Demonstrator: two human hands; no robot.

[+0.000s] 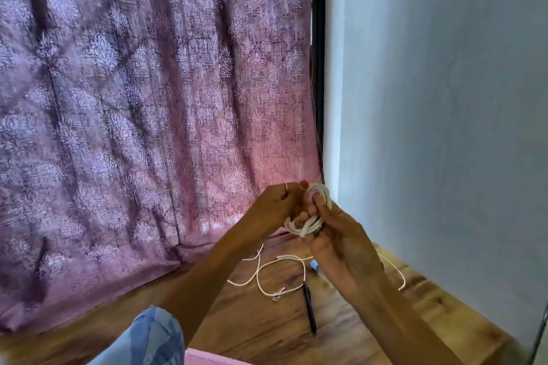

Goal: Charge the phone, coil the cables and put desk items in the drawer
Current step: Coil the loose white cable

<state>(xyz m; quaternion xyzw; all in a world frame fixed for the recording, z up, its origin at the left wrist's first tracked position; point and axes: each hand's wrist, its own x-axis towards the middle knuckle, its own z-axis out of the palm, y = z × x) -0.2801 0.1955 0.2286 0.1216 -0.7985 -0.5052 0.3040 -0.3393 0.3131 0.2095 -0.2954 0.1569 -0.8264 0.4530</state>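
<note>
A white cable wound into a coil is held up in front of the curtain, above the wooden desk. My right hand grips the coil with its fingers through the loops. My left hand pinches the coil's upper part from the left. Another white cable lies loose in curves on the desk below my hands. A black pen lies lengthwise beside it. A small white and blue object shows just under my right hand, partly hidden.
A pink patterned curtain hangs behind the desk on the left. A white wall bounds the desk on the right. A blue patterned sleeve and a pink edge show at the bottom.
</note>
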